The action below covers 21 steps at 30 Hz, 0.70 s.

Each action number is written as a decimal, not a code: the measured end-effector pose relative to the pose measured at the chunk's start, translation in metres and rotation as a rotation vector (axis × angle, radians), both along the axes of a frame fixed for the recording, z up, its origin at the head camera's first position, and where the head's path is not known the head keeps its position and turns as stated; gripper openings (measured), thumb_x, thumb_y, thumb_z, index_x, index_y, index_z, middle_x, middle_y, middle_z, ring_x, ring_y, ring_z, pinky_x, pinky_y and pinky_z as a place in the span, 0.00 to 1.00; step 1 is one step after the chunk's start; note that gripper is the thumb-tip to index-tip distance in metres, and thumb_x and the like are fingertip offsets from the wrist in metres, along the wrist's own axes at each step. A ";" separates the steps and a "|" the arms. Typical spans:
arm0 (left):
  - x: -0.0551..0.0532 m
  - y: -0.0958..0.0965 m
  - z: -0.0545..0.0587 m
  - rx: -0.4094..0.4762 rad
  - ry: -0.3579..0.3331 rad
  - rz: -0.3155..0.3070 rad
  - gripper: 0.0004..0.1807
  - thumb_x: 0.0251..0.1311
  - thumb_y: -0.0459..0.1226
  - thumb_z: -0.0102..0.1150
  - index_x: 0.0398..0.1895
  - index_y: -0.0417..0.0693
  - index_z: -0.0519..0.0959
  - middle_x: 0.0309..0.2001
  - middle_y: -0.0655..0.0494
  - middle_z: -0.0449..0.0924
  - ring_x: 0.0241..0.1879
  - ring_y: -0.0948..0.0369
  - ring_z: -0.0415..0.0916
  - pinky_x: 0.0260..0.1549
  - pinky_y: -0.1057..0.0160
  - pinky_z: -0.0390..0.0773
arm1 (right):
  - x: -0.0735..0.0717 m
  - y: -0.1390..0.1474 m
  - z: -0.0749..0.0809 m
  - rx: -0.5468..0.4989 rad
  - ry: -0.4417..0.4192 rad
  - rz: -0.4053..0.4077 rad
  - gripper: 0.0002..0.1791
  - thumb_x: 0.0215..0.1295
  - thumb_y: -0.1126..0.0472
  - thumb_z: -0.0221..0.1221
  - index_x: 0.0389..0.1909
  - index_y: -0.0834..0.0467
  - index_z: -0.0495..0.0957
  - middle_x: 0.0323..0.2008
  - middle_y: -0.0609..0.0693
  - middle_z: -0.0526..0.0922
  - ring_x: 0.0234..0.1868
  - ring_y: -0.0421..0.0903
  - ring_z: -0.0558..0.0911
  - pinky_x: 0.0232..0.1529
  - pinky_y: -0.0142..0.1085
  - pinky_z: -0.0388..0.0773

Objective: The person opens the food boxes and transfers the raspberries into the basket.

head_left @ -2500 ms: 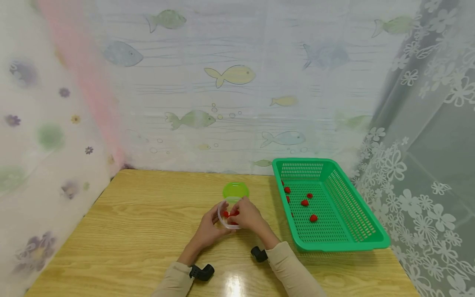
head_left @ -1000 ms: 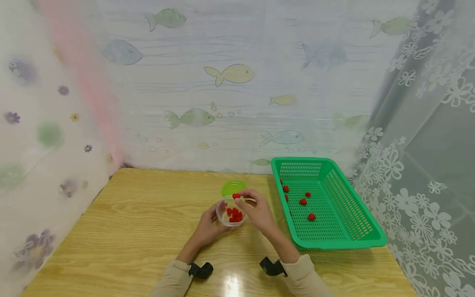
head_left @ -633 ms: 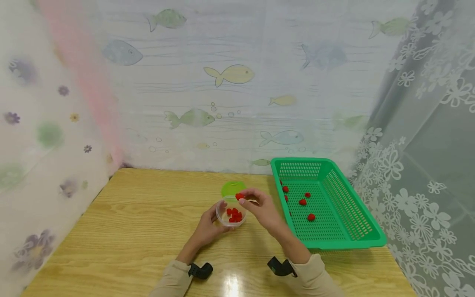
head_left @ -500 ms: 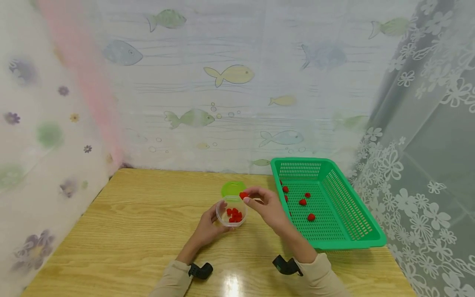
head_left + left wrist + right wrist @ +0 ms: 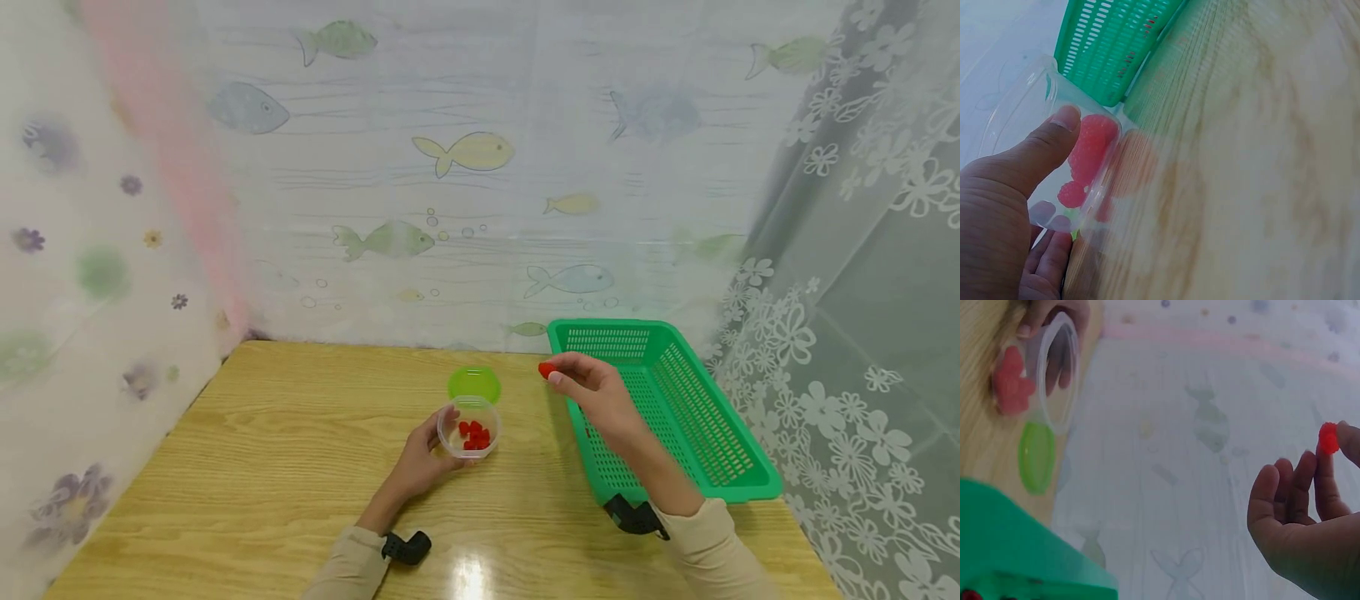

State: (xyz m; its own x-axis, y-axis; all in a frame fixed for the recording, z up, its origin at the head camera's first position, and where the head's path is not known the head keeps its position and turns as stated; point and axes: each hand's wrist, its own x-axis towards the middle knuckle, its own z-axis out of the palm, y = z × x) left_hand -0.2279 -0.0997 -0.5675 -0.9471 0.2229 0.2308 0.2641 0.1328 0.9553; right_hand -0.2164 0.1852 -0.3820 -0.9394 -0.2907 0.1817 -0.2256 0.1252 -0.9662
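Observation:
My left hand (image 5: pixel 423 458) curls round a clear plastic tub (image 5: pixel 444 433), thumb on the near side and fingers behind it. Inside the tub lie several red raspberries (image 5: pixel 474 436), which show through the wall in the left wrist view (image 5: pixel 1092 147). Between thumb and index finger my right hand (image 5: pixel 603 400) pinches a single raspberry (image 5: pixel 547 370), raised over the left rim of the green basket (image 5: pixel 750 450). In the right wrist view, that raspberry (image 5: pixel 1329 437) sits at the fingertips while the other fingers are half bent. The right hand and forearm hide part of the basket's inside.
A light green lid (image 5: pixel 475 383) lies on the wooden table (image 5: pixel 300 433) just behind the tub. The basket stands at the table's right side, with raspberries (image 5: pixel 971 595) in it. A fish-patterned curtain (image 5: pixel 480 208) hangs behind the table.
My right hand pulled a raspberry up out of the tub, then carried it right and slightly back, to the basket's left rim. The left hand and the tub stay in place.

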 end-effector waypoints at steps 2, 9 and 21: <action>0.000 -0.001 0.000 -0.006 -0.002 -0.003 0.50 0.47 0.24 0.77 0.76 0.37 0.63 0.69 0.36 0.70 0.70 0.43 0.68 0.68 0.46 0.68 | -0.003 0.008 0.003 0.009 0.011 0.002 0.13 0.74 0.59 0.60 0.53 0.61 0.80 0.48 0.42 0.83 0.47 0.42 0.81 0.43 0.31 0.80; 0.001 -0.004 0.002 0.016 -0.006 -0.020 0.50 0.48 0.26 0.78 0.76 0.38 0.64 0.69 0.38 0.71 0.71 0.44 0.67 0.69 0.46 0.67 | -0.016 0.035 0.009 0.004 -0.002 -0.004 0.09 0.76 0.59 0.58 0.52 0.55 0.79 0.45 0.40 0.83 0.45 0.41 0.81 0.51 0.30 0.81; 0.001 -0.004 -0.001 -0.033 -0.012 -0.017 0.52 0.49 0.30 0.79 0.77 0.41 0.62 0.70 0.42 0.71 0.71 0.47 0.67 0.71 0.48 0.66 | -0.028 0.062 0.001 0.083 -0.049 -0.080 0.23 0.77 0.56 0.57 0.62 0.68 0.71 0.50 0.39 0.80 0.50 0.35 0.81 0.54 0.26 0.80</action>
